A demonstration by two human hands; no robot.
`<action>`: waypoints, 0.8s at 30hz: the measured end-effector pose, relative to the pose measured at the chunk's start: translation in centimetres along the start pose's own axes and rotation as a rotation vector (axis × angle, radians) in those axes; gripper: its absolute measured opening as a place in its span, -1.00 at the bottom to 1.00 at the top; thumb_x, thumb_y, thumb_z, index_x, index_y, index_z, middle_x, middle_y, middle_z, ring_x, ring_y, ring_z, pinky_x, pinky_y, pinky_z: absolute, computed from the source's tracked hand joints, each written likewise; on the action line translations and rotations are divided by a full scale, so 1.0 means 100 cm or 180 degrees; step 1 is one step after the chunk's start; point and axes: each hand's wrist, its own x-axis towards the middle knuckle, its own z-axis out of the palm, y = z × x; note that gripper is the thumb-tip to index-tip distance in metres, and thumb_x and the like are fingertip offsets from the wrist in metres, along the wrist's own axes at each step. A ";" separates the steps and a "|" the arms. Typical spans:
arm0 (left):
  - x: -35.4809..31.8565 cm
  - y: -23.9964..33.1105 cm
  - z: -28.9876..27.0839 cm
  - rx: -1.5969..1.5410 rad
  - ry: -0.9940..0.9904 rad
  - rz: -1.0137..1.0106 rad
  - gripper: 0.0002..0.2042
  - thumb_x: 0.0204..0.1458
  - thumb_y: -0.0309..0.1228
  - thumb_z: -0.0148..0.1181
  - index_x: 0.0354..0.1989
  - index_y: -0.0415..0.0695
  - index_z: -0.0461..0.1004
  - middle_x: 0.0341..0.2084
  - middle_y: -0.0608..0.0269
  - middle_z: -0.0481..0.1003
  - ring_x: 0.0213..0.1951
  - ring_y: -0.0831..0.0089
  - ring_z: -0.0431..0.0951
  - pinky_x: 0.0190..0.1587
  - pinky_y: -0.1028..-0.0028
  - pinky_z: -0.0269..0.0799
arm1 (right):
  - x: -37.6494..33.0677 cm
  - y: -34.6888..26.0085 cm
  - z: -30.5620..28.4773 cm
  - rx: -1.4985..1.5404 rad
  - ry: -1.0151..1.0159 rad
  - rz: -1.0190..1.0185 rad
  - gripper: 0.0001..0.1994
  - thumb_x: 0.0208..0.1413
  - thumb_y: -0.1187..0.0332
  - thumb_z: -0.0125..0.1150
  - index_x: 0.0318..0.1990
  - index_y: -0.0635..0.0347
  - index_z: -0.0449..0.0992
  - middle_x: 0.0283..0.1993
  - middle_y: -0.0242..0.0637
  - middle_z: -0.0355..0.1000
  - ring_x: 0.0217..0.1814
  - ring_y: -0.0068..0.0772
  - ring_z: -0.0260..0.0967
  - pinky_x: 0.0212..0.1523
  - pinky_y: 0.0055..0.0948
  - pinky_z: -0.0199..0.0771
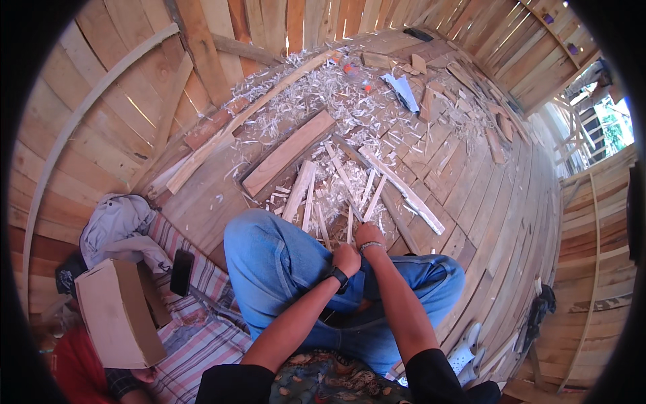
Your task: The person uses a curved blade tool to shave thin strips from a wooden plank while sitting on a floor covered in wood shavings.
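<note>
I sit cross-legged on the floor with both hands close together between my knees. My left hand (346,259), with a dark watch at its wrist, is closed, and a thin pale wooden strip (350,227) rises from it. Just above and to the right, my right hand (369,235), wearing a bracelet, is closed too. A narrow pointed piece (355,211) sticks out past its fingers; whether it is a blade or wood I cannot make out. Split wooden sticks (299,191) and curled shavings lie right in front of my hands.
A thick plank (289,153) and a long pale batten (404,190) lie ahead. At the left, a cardboard box (118,313), a dark phone (181,272) and a grey garment (118,225) rest on or by a striped cloth (202,353). Another person's red sleeve (77,367) shows beside the box. White clogs (465,353) stand right.
</note>
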 end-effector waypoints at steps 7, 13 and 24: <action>-0.003 0.004 -0.002 -0.0009 0.0033 -0.0024 -0.67 0.06 -0.34 -0.09 -0.50 -0.41 0.47 -0.50 -0.33 0.47 -0.36 -0.20 0.51 -0.23 0.01 0.41 | 0.018 0.014 0.003 -0.0048 0.0057 -0.0284 -0.65 0.18 0.17 -0.12 -0.24 0.24 0.54 -0.13 0.04 0.47 -0.07 0.06 0.44 -0.08 -0.11 0.47; 0.003 -0.008 0.004 0.0075 0.0041 0.0059 -0.59 0.11 -0.27 -0.21 -0.48 -0.38 0.48 -0.43 -0.36 0.46 -0.28 -0.20 0.49 -0.17 0.01 0.39 | -0.060 0.013 -0.022 0.0180 0.0342 -0.0432 -0.60 0.19 0.08 -0.10 -0.35 0.27 0.48 -0.33 0.10 0.48 -0.26 0.13 0.47 -0.24 -0.04 0.49; -0.011 0.007 -0.007 -0.0372 0.0092 -0.0239 -0.62 0.05 -0.24 -0.08 -0.25 -0.41 0.37 -0.30 -0.37 0.45 -0.18 -0.23 0.44 -0.07 0.04 0.32 | -0.115 0.017 -0.048 0.0012 0.0355 -0.0228 -0.59 0.15 0.03 -0.04 -0.35 0.24 0.48 -0.37 0.04 0.50 -0.28 0.07 0.49 -0.25 -0.09 0.50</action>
